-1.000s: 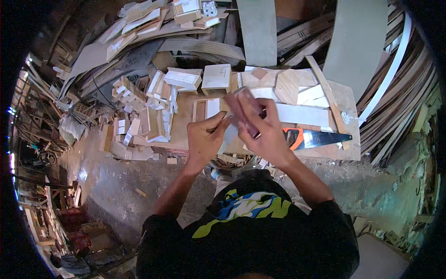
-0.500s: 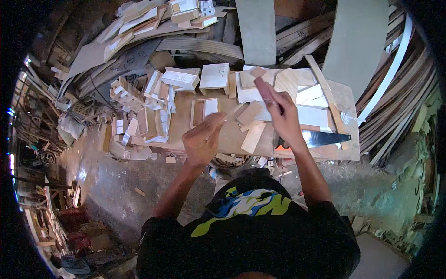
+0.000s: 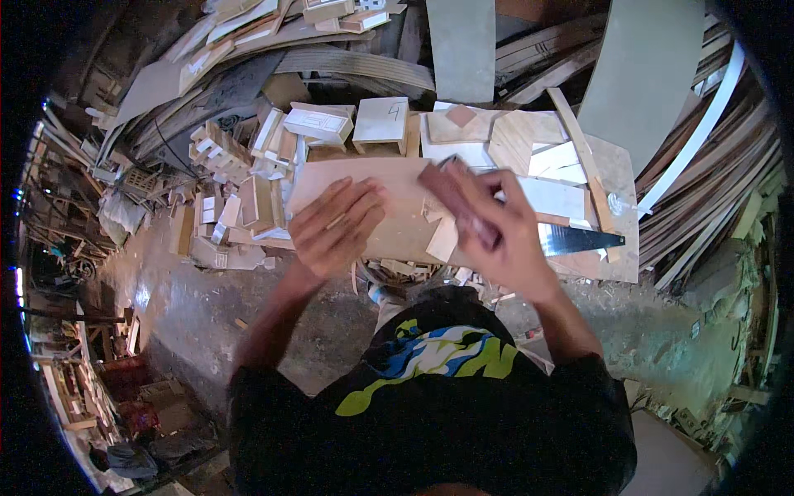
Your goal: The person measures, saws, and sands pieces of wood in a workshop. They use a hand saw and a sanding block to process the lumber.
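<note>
My left hand (image 3: 337, 227) is closed on a thin, pale wooden board (image 3: 397, 175), its fingers bent over the near-left part. The board's flat face is turned up and hides part of the bench behind it. In my right hand (image 3: 506, 231) is a reddish-brown sanding block (image 3: 457, 198), fingers wrapped round it, with its far end over the board's right end. Motion blurs both hands; whether block and board touch, I cannot tell. Just right of my right hand lies a handsaw (image 3: 579, 241), its blade pointing right and its handle hidden.
Small white-topped wooden boxes (image 3: 381, 122) stand along the bench's back. More box parts (image 3: 260, 202) crowd its left side. A long wood strip (image 3: 579, 157) lies beside flat panels (image 3: 529, 136) on the right. Stacked planks (image 3: 703, 182) rise beyond the bench.
The board in my left hand has turned from nearly edge-on to face up. My right hand has brought the sanding block nearer and left, over the board. My left hand has shifted slightly left.
</note>
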The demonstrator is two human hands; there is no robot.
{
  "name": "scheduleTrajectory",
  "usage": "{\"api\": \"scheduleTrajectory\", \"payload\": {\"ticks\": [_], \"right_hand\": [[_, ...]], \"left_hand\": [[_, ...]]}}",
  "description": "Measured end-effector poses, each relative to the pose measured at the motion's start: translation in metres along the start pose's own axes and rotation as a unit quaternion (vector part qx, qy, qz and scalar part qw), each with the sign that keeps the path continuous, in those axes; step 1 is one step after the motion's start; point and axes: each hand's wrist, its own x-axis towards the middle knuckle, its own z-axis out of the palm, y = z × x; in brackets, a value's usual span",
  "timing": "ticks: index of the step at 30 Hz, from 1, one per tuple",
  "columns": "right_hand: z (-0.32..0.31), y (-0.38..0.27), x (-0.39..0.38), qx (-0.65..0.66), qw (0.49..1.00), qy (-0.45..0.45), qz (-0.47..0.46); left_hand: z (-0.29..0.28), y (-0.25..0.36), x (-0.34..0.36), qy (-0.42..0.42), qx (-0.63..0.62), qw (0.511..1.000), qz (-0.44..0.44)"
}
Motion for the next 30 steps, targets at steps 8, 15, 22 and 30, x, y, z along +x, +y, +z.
{"api": "scheduleTrajectory", "payload": {"ticks": [8, 15, 22, 30], "right_hand": [[-0.001, -0.002, 0.006, 0.022, 0.998, -0.045, 0.035], [0.016, 0.014, 0.017, 0.02, 0.999, -0.027, 0.027], [0.03, 0.014, 0.02, 0.053, 0.997, -0.027, 0.056], [0.039, 0.054, 0.007, 0.058, 0.981, -0.008, 0.183]], "left_hand": [[-0.026, -0.03, 0.026, -0.128, 0.036, 0.983, 0.127], [-0.016, -0.04, 0.015, -0.09, 0.021, 0.991, 0.101], [-0.015, -0.045, 0.009, -0.066, 0.024, 0.992, 0.108], [0.01, -0.007, -0.036, 0.091, -0.14, 0.956, -0.241]]}}
